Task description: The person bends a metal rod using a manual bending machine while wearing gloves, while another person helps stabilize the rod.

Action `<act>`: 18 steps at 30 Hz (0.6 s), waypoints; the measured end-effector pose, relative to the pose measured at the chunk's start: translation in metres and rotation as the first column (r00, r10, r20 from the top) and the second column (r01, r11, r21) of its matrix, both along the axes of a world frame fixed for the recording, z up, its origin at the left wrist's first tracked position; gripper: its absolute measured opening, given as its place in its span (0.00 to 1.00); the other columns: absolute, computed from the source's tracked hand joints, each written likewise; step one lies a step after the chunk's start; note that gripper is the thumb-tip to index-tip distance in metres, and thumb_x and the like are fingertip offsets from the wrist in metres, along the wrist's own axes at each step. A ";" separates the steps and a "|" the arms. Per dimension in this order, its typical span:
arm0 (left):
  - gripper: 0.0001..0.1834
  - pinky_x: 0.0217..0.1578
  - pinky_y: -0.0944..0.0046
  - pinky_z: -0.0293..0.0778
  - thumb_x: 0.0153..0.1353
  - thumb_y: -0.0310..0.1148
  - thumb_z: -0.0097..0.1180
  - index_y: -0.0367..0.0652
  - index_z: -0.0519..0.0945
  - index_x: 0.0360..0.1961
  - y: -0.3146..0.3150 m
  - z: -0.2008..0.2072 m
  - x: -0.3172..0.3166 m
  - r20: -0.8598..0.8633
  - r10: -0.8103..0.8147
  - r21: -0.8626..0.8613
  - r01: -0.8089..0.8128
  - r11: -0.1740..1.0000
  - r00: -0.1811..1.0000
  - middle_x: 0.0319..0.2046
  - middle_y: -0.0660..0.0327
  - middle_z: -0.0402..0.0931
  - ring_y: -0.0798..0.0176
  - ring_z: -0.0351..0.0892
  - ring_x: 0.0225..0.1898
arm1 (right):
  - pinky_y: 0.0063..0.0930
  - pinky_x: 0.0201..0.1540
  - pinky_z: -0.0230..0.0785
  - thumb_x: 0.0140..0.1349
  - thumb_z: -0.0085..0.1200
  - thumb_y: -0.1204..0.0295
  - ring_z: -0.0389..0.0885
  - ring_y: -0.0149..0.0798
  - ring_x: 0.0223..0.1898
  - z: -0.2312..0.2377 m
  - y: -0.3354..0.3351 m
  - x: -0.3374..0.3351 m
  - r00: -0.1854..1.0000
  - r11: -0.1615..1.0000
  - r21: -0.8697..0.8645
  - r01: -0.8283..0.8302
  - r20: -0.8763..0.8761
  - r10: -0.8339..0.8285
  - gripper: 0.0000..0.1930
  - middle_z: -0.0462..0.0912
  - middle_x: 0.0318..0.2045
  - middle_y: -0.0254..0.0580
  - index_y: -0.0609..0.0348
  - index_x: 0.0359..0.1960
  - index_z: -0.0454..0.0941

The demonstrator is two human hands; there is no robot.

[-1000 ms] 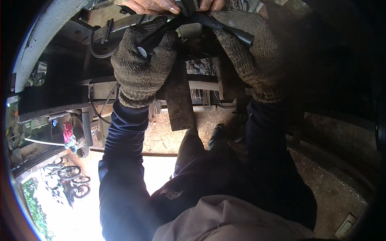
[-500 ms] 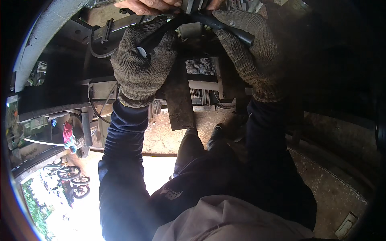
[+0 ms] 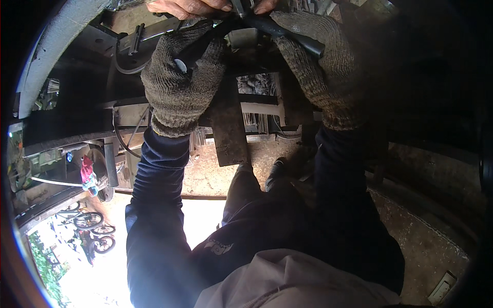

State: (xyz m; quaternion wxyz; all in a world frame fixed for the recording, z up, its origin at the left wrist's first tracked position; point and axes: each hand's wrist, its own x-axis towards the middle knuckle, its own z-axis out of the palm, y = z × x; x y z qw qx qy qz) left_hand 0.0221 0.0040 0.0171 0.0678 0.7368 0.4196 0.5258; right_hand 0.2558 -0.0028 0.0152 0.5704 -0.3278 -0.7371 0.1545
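Both my hands wear grey-brown knitted gloves. The fingers of my left hand are wrapped round one dark arm of a black two-armed tool; a pale round end shows by the thumb. My right hand closes round the other arm, a black tube-like handle whose open end points right. The two arms meet at the top centre in a wide inverted V. Just beyond that joint, another person's bare hand and their other fingertips sit on either side of a narrow grey metal piece. Its upper part is cut off.
Below my hands hangs a dark flat metal plate, amid frame bars. A thick grey curved tube runs along the upper left. A red and blue cloth hangs at left, with several bicycles outside in bright light.
The other person's fingers and the grey metal piece at the top have shifted slightly; less of the metal shows. My hands hold almost still.
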 end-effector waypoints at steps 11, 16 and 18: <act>0.23 0.52 0.63 0.77 0.60 0.32 0.69 0.37 0.81 0.56 -0.001 0.000 0.000 -0.006 -0.017 -0.005 0.017 1.000 1.000 0.46 0.55 0.88 0.62 0.87 0.46 | 0.29 0.51 0.78 0.67 0.57 0.82 0.86 0.40 0.48 0.007 -0.004 -0.003 0.999 1.000 -0.021 -0.012 -0.034 0.011 0.14 0.83 0.48 0.51 0.70 0.54 0.76; 0.25 0.54 0.63 0.76 0.60 0.31 0.69 0.36 0.79 0.58 0.000 0.003 -0.001 -0.034 -0.041 -0.029 0.040 0.999 0.999 0.46 0.56 0.87 0.63 0.87 0.47 | 0.29 0.51 0.78 0.67 0.58 0.81 0.85 0.41 0.48 0.005 -0.003 -0.001 1.000 1.000 -0.005 0.004 -0.014 -0.004 0.14 0.83 0.48 0.51 0.69 0.54 0.77; 0.25 0.54 0.63 0.76 0.61 0.31 0.69 0.36 0.79 0.58 -0.001 0.002 0.000 -0.018 -0.040 -0.041 0.039 0.998 0.999 0.46 0.56 0.87 0.63 0.87 0.47 | 0.29 0.51 0.78 0.67 0.59 0.81 0.85 0.42 0.48 0.007 -0.006 -0.001 0.999 0.996 -0.083 -0.007 -0.040 0.004 0.14 0.83 0.48 0.52 0.69 0.53 0.77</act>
